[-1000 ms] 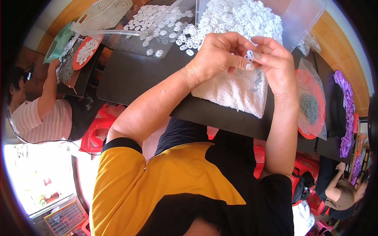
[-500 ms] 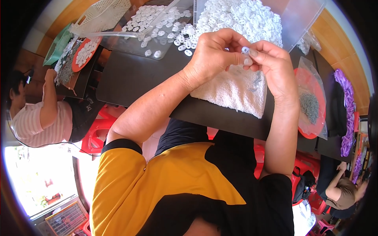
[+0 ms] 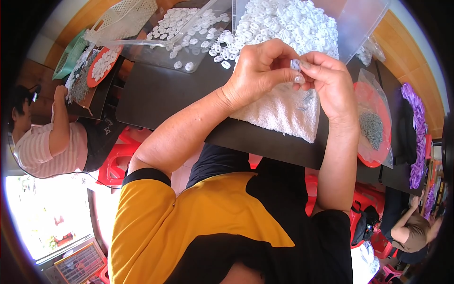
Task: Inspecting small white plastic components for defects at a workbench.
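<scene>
Between my fingertips is a small white oval plastic piece (image 3: 295, 64) with dark holes in its face. My left hand (image 3: 262, 68) pinches it from the left with thumb and bent fingers. From the other side, my right hand (image 3: 327, 80) is closed at the piece with its thumb and forefinger; whether it holds anything else is hidden. Below the hands lies a white towel (image 3: 279, 116) with several thin grey metal pins (image 3: 307, 100) on it. Just beyond them, a big heap of similar white pieces (image 3: 288, 26) fills a clear plastic bin (image 3: 362, 23).
More white pieces lie by a clear tray (image 3: 156, 59) on the dark table (image 3: 156, 94). On the right, a red plate (image 3: 384, 120) in clear plastic holds grey metal parts (image 3: 371, 130). A purple bundle (image 3: 416, 137) lies beyond. Another person (image 3: 52, 142) sits at the left.
Both hands have come slightly lower, toward me. The white piece has turned between the fingers, so more of its holed face shows.
</scene>
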